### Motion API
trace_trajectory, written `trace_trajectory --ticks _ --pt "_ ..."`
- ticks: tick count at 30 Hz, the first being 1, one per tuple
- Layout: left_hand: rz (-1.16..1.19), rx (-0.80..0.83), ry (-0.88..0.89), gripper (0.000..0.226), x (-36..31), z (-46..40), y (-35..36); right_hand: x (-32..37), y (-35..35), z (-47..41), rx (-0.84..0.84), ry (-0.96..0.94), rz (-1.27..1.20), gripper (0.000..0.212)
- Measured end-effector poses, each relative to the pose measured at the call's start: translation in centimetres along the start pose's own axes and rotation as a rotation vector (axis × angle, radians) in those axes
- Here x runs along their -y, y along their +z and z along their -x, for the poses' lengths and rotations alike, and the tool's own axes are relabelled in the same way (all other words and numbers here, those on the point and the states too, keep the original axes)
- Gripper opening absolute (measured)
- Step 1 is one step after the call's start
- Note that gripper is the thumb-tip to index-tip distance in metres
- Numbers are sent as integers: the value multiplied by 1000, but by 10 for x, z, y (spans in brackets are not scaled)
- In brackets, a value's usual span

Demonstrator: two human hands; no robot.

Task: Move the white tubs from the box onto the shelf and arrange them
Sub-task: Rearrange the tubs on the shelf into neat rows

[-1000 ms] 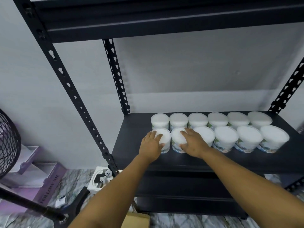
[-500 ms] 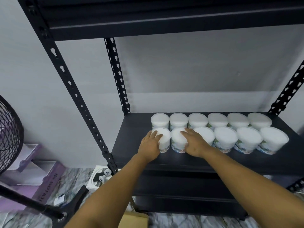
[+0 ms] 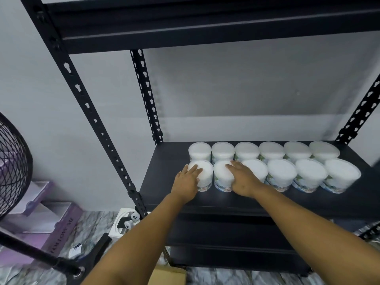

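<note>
Two rows of several white tubs stand on the black shelf (image 3: 164, 182), a back row (image 3: 269, 151) and a front row (image 3: 310, 173). My left hand (image 3: 186, 181) grips the leftmost front tub (image 3: 204, 173) from its left side. My right hand (image 3: 243, 179) rests over the second front tub (image 3: 221, 173), fingers wrapped on its right side and lid. Both tubs stand upright on the shelf, touching their neighbours. A corner of the cardboard box (image 3: 168, 275) shows at the bottom, between my forearms.
Black slotted uprights (image 3: 86, 103) frame the rack, with an upper shelf (image 3: 205, 23) overhead and lower shelves (image 3: 226, 233) beneath. A black fan (image 3: 12, 165) and its stand are at left. Purple boxes (image 3: 47, 223) and a white box with small devices (image 3: 127, 221) lie on the marble floor.
Both hands stay on the two leftmost front tubs. The view has shifted slightly; the tubs sit a little closer against the back row.
</note>
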State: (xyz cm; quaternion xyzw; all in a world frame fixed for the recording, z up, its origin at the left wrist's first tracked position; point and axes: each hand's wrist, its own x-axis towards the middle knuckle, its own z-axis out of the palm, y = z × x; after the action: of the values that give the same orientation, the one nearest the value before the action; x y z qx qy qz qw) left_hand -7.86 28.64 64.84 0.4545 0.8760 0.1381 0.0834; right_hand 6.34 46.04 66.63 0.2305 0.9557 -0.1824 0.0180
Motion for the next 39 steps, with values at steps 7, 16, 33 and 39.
trace_trajectory --ticks 7,16,33,39 --pt "-64 -67 -100 60 -12 3 12 5 6 -1 -55 -5 43 73" --pt "-89 -5 -21 52 -1 1 5 3 14 -6 -48 -14 137 63" --pt "-79 -89 -64 55 -8 -1 5 15 18 -6 -143 40 194 58" --pt "-112 -131 -74 55 -12 0 3 16 20 -7 -144 61 182 58"
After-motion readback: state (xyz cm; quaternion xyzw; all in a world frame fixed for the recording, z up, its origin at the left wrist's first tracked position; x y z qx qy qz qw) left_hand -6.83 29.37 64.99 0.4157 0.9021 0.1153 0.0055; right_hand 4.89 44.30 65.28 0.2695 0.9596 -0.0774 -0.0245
